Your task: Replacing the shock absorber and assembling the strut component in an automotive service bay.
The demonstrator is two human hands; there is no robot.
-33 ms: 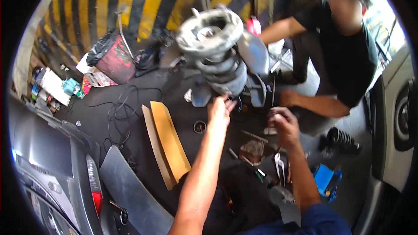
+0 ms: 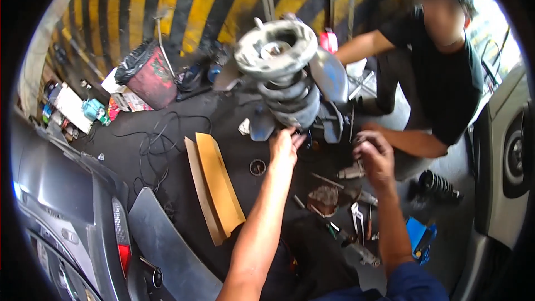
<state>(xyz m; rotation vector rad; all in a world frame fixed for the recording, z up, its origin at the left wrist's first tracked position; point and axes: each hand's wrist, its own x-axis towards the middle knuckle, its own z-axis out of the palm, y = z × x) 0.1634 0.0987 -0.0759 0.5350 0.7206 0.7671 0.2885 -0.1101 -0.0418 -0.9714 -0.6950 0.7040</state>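
Observation:
A large coil spring (image 2: 290, 102) stands upright under a thick pale ring seat (image 2: 276, 50), with curved metal compressor plates (image 2: 329, 75) around it. My left hand (image 2: 284, 147) reaches to the spring's lower end, its fingers curled there around something dark that I cannot make out. My right hand (image 2: 378, 156) is raised to the right of the spring, with thumb and fingers closed together. A small dark thing seems to be at its fingertips, too blurred to name. Below it on the floor lie pliers (image 2: 357, 218) and a grey metal tool (image 2: 351, 173).
A person in black (image 2: 446, 78) crouches at the right, one arm behind the spring. A black coil-over strut (image 2: 440, 184) and a blue tray (image 2: 418, 237) lie at right. An open cardboard box (image 2: 214, 189), a black cable (image 2: 156, 139) and a grey car (image 2: 67, 195) are at left.
My right hand has moved up and slightly right, away from the floor tools. My left hand stays at the spring's lower end. The view has shifted slightly.

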